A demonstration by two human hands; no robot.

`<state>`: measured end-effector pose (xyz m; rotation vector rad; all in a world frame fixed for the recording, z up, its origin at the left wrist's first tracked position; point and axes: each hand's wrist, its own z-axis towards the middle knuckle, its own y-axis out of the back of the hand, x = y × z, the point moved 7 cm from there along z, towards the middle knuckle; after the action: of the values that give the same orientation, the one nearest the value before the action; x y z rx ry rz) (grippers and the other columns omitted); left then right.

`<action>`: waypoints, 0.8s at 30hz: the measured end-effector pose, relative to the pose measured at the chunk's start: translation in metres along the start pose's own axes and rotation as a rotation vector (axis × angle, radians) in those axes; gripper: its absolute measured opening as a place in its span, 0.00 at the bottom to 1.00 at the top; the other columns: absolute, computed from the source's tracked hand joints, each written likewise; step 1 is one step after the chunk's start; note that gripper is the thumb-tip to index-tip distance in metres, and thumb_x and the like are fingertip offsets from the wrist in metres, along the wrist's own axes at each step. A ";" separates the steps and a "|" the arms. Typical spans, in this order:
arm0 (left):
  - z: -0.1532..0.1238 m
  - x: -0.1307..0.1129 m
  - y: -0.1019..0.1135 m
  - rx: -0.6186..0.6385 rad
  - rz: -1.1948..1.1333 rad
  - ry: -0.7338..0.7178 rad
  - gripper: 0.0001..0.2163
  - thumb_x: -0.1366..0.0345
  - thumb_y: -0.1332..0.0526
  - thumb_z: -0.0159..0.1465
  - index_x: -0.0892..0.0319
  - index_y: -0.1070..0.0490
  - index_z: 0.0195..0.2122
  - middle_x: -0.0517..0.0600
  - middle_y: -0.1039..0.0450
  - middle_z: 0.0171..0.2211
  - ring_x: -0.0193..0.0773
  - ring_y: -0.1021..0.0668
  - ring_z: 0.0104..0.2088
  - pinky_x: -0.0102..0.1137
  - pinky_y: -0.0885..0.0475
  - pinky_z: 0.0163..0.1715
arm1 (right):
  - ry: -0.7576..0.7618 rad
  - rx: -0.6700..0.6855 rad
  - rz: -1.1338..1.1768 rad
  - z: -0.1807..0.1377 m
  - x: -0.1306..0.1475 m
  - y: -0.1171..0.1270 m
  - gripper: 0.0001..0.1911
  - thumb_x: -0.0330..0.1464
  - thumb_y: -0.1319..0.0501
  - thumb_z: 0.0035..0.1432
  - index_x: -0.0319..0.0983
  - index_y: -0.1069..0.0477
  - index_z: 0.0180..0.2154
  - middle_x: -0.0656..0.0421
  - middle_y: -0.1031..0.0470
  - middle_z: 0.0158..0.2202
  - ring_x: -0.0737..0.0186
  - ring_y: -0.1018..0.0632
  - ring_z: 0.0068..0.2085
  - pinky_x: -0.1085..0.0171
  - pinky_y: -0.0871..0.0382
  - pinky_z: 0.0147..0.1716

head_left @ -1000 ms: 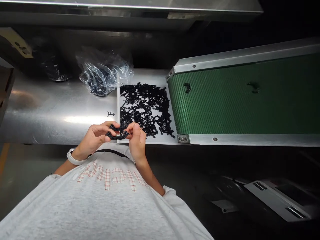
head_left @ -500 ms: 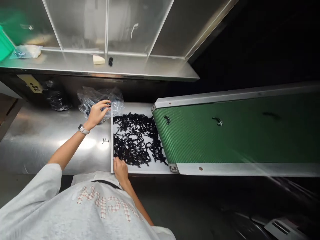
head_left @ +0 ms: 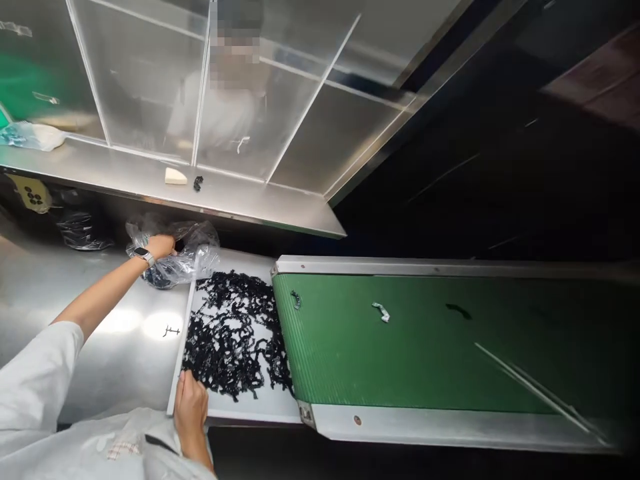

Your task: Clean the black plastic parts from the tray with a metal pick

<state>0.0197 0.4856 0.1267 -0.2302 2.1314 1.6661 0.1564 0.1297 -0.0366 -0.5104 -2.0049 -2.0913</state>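
Note:
My left hand (head_left: 161, 245) is stretched out to the clear plastic bag (head_left: 193, 257) at the back of the steel table; its fingers are inside the bag's mouth and hidden. My right hand (head_left: 191, 404) rests at the near left corner of the white tray (head_left: 273, 403), its fingers curled at the edge of a heap of small black plastic parts (head_left: 231, 340). What those fingers hold, if anything, I cannot see. One small black part (head_left: 171, 331) lies alone on the steel table left of the tray.
A green conveyor belt (head_left: 425, 353) ends at the tray's right side and carries a few loose parts (head_left: 381, 311). A steel shelf (head_left: 150, 187) with clear panels hangs above. A second dark bag (head_left: 80, 230) sits at the far left.
My left hand has gone deeper into the plastic bag. The view has swung up and to the right. My right hand stays at the tray's near left corner.

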 end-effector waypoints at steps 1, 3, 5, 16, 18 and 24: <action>-0.004 0.007 -0.001 0.017 0.035 0.011 0.18 0.58 0.38 0.69 0.59 0.30 0.57 0.56 0.27 0.56 0.46 0.21 0.51 0.46 0.22 0.49 | -0.003 0.038 0.020 0.002 0.002 -0.003 0.10 0.36 0.38 0.68 0.36 0.26 0.37 0.62 0.23 0.32 0.68 0.22 0.32 0.63 0.22 0.35; -0.014 0.016 0.001 0.020 0.086 0.009 0.18 0.58 0.37 0.69 0.59 0.30 0.57 0.56 0.27 0.56 0.46 0.21 0.51 0.46 0.22 0.50 | -0.009 0.116 0.067 0.007 0.005 -0.008 0.11 0.38 0.38 0.68 0.36 0.26 0.42 0.59 0.22 0.37 0.65 0.20 0.36 0.61 0.21 0.38; -0.028 0.017 0.005 -0.017 0.104 -0.024 0.17 0.58 0.38 0.69 0.59 0.29 0.57 0.57 0.27 0.56 0.48 0.22 0.53 0.47 0.23 0.52 | -0.017 0.180 0.113 0.010 0.008 -0.011 0.12 0.39 0.38 0.68 0.36 0.26 0.46 0.57 0.21 0.41 0.64 0.20 0.38 0.60 0.21 0.39; -0.163 0.019 -0.010 -0.308 -0.165 -0.149 0.20 0.57 0.48 0.71 0.59 0.31 0.59 0.59 0.27 0.59 0.50 0.22 0.55 0.45 0.30 0.58 | -0.145 0.195 0.241 0.028 -0.009 0.029 0.15 0.39 0.38 0.68 0.39 0.27 0.53 0.52 0.25 0.55 0.55 0.22 0.52 0.50 0.23 0.52; -0.187 0.038 -0.021 -0.306 -0.224 -0.106 0.20 0.56 0.48 0.70 0.60 0.30 0.57 0.60 0.25 0.57 0.48 0.20 0.51 0.43 0.27 0.54 | -0.195 0.212 0.237 0.035 -0.023 0.039 0.16 0.39 0.38 0.68 0.39 0.28 0.54 0.52 0.25 0.56 0.55 0.22 0.52 0.50 0.23 0.52; -0.247 0.095 -0.042 -0.265 -0.345 0.095 0.20 0.54 0.47 0.67 0.61 0.27 0.52 0.61 0.22 0.53 0.50 0.17 0.46 0.45 0.25 0.52 | -0.365 0.333 0.155 0.053 -0.045 0.046 0.19 0.40 0.38 0.68 0.39 0.30 0.56 0.52 0.26 0.56 0.54 0.21 0.52 0.50 0.22 0.51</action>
<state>-0.1049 0.2505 0.0960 -0.7256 1.8003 1.7479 0.2208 0.1756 -0.0105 -1.0006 -2.3560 -1.6176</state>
